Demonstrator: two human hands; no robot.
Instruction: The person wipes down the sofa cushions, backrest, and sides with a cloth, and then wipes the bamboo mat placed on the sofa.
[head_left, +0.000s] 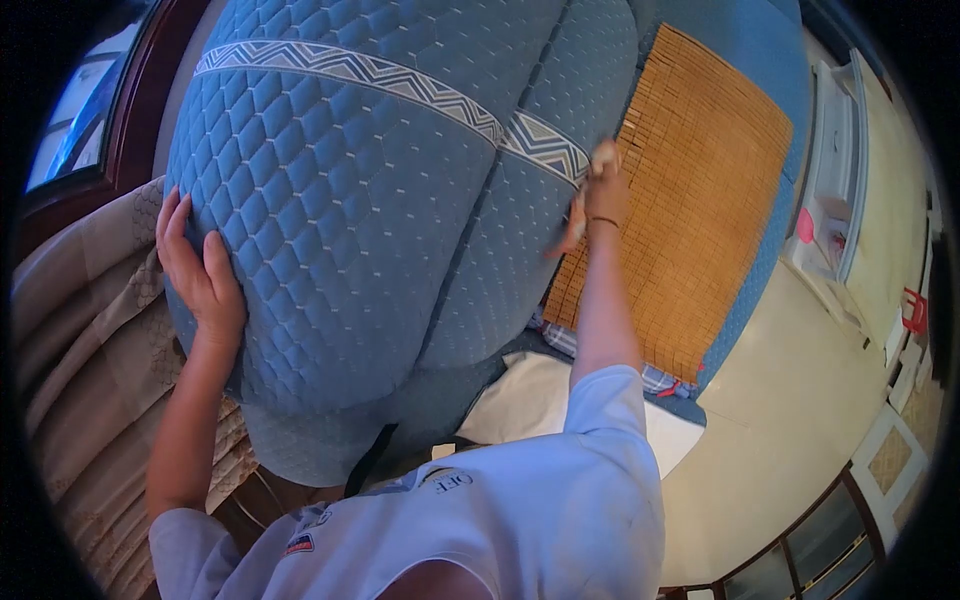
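A large blue quilted cushion or cover (330, 200) with a zigzag-patterned band (370, 75) fills the left and middle of the view. My left hand (200, 265) lies against its left edge, fingers spread. At its right edge is my right hand (600, 195), partly blurred, with a dark band at the wrist; what its fingers hold, if anything, cannot be made out. Beside that hand, on the right, a tan woven mat (690, 200) lies on a blue surface.
Beige curtains (90, 300) hang at the left beneath a dark-framed window (75, 120). White cloth (520, 395) lies below the cushion. A cabinet with an open drawer (830, 190) stands at the right, and a glass-paned door or cabinet (830, 530) is at the lower right.
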